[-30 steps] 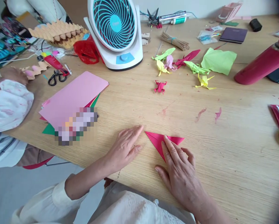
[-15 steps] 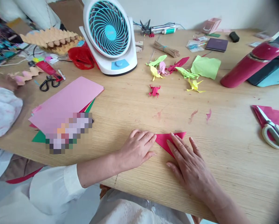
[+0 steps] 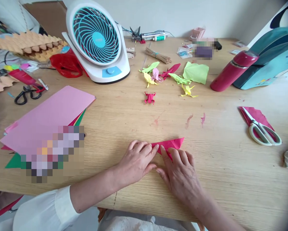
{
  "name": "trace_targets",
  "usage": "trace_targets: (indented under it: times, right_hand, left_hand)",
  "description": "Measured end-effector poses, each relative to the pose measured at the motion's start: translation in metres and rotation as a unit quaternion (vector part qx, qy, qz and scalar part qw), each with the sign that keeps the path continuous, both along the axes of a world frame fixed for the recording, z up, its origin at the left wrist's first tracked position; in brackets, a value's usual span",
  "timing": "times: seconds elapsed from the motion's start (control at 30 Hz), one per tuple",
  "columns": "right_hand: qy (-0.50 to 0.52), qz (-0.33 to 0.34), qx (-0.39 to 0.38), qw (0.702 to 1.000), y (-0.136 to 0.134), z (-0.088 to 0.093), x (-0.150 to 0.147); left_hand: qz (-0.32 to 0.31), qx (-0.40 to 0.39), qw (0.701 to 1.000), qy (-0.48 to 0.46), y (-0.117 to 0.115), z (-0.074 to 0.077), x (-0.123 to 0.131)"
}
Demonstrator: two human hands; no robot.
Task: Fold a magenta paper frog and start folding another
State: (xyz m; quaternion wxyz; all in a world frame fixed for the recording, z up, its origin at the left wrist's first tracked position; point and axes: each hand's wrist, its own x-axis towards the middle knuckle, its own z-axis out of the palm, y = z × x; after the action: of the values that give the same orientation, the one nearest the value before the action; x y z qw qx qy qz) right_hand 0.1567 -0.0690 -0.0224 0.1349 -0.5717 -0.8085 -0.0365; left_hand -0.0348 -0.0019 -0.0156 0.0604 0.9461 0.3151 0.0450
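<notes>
A folded piece of red origami paper (image 3: 175,143) lies on the table in front of me, a pointed end toward the right. My left hand (image 3: 137,162) holds down its left part, with bent fingers and the index fingertip on the paper. My right hand (image 3: 181,171) presses the paper with the index fingertip close to my left one, while its other fingers curl over the lower edge. Both hands partly cover the paper, so its full shape is hidden. Beyond them sits a small red folded paper frog (image 3: 150,98).
Pink paper sheets (image 3: 54,112) are stacked at left. White-handled scissors (image 3: 264,133) lie on red paper at right. Farther back are a fan (image 3: 98,41), several folded paper figures including a yellow one (image 3: 188,90), a red bottle (image 3: 232,71) and a teal bag (image 3: 266,61).
My right hand has shifted left toward my left hand, its flat, spread fingers now bent with the index on the paper. The head view has turned slightly right.
</notes>
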Motion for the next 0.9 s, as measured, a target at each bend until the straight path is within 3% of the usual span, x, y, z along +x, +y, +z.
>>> trace_targets:
  times: [0.9]
  right_hand:
    - [-0.008,-0.065,-0.048,0.997,-0.018,-0.001,0.028]
  left_hand:
    - [0.01,0.019,1.0,-0.014,0.001,0.003,-0.001]
